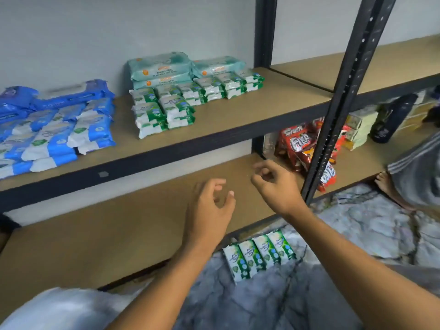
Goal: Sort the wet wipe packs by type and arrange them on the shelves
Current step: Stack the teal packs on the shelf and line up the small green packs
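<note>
Two hands held empty over the lower shelf

The left hand and the right hand are held above the lower shelf, fingers loosely curled, with nothing gripped. Four green wipe packs are laid side by side on the grey patterned surface below the shelf edge. On the upper shelf blue packs are stacked at the left, small green packs in the middle, and large teal packs behind them, against the wall. Red snack bags are seen further right.
</note>
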Tool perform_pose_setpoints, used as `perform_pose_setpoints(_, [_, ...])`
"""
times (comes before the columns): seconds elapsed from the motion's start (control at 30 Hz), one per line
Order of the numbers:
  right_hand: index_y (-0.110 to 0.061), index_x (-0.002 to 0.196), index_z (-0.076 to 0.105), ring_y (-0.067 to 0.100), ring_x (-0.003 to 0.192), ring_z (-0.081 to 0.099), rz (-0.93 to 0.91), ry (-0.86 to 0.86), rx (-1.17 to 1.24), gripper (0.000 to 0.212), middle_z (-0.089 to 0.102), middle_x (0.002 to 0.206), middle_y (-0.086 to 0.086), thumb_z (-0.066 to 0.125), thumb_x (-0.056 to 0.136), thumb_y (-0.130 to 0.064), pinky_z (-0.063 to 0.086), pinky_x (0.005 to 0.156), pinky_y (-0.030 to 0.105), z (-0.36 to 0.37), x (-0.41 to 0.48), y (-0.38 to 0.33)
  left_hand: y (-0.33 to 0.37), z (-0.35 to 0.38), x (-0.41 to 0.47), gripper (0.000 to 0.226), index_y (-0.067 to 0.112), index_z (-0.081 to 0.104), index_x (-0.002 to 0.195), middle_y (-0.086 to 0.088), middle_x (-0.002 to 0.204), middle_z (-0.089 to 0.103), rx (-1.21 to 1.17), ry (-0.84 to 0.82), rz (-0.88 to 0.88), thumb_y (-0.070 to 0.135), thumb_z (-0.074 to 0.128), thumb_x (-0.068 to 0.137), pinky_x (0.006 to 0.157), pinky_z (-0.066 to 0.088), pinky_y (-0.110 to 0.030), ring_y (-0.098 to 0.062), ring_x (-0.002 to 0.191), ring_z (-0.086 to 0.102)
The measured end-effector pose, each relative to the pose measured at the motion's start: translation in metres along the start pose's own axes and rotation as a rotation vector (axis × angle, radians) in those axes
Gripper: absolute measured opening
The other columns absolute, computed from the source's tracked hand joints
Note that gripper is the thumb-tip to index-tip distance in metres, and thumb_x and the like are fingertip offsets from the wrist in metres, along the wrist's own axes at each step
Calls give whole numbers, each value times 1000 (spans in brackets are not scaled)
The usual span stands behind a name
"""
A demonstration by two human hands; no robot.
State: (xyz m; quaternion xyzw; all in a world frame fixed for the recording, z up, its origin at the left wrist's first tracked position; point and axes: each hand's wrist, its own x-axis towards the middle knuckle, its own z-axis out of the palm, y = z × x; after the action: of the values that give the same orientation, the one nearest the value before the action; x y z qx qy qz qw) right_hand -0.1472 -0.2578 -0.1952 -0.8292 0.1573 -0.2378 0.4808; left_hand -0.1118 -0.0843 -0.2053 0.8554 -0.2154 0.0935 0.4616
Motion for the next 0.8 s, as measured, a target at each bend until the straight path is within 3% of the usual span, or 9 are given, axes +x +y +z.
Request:
perform_pose_setpoints(0.27, [-28, 99, 66, 18, 79, 65, 500, -229, -107, 10, 65, 91, -8, 64, 89, -28, 48, 69, 30, 28, -65, 165, -114, 125, -69, 22, 30, 60, 108, 7, 104, 68, 13, -293, -447, 35, 67, 88, 81, 54, -36, -13, 91, 65])
perform_pose_setpoints(0.43, [-28, 111, 66, 16, 91, 65, 707, -364, -119, 23, 66, 111, -8, 63, 89, -27, 45, 79, 26, 68, -102, 245, -170, 177, -107, 32, 31, 56, 121, 4, 115, 64, 95, -430, -636, 34, 64, 90, 76, 49, -28, -17, 101, 64])
perform_pose_setpoints(0.5, [-27, 122, 63, 20, 102, 65, 744, -411, -132, 34, 61, 125, -4, 63, 88, -28, 48, 91, 29, 86, -108, 269, -191, 195, -117, 36, 38, 52, 123, 2, 114, 64, 134, -451, -676, 37, 63, 89, 71, 51, -30, -20, 95, 64])
perform_pose_setpoints(0.63, [-22, 136, 55, 25, 109, 61, 656, -461, -188, 49, 47, 140, 1, 63, 88, -22, 47, 94, 30, 121, -105, 302, -229, 221, -128, 48, 46, 45, 132, -1, 117, 63, 195, -497, -719, 37, 61, 88, 74, 57, -39, -21, 94, 64])
perform_pose_setpoints(0.73, [-20, 147, 42, 24, 129, 48, 589, -481, -236, 60, 34, 150, 1, 60, 90, -19, 45, 103, 38, 138, -97, 318, -249, 237, -130, 59, 37, 43, 141, -1, 127, 61, 166, -514, -708, 21, 64, 88, 83, 57, -39, -19, 102, 64])
perform_pose_setpoints(0.8, [-17, 150, 40, 25, 129, 47, 576, -495, -267, 64, 32, 149, 4, 61, 89, -21, 45, 103, 38, 144, -93, 329, -262, 248, -133, 64, 29, 44, 143, -1, 131, 62, 109, -502, -704, 12, 66, 87, 91, 55, -41, -19, 111, 63])
